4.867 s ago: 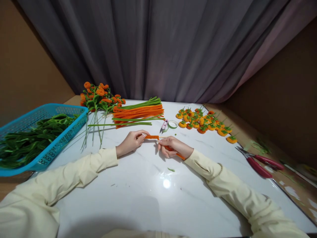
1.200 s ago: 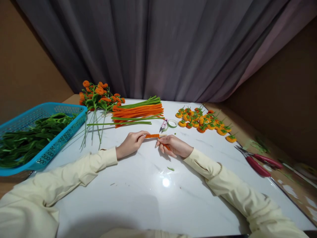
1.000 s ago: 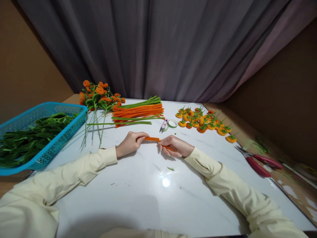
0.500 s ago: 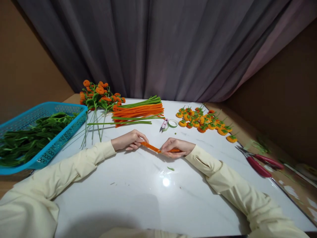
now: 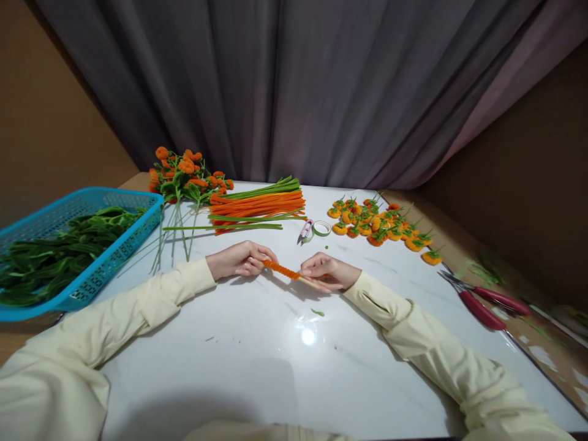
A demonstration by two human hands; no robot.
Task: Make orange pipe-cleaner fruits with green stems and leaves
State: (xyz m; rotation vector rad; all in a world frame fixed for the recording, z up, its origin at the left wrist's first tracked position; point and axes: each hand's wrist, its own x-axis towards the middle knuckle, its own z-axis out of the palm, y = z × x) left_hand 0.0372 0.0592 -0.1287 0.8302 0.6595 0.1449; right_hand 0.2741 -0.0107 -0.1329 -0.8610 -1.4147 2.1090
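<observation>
An orange pipe cleaner point(image 5: 281, 268) is wound in a tight coil around a thin pale stick point(image 5: 313, 282), held slantwise over the white table. My left hand point(image 5: 241, 258) pinches the coil's left end between thumb and fingers. At the other end my right hand point(image 5: 328, 271) grips the stick where the coil stops, its lower fingers stretched along underneath. Beyond my hands lie straight orange pipe cleaners point(image 5: 261, 203) in a bundle, with green ones point(image 5: 281, 187) behind and in front of them.
A blue basket point(image 5: 158, 205) of green leaves stands left. Orange flowers on stems point(image 5: 186, 166) lie behind it. Small snips point(image 5: 305, 231) and a tape roll point(image 5: 322, 228) lie mid-table. Flower heads point(image 5: 376, 223) are spread at right, near red-handled pliers point(image 5: 482, 309).
The orange tail that ran through my right hand no longer shows, and pale stick is visible there. The coil now looks tighter and more even. My right hand's fingers have straightened somewhat.
</observation>
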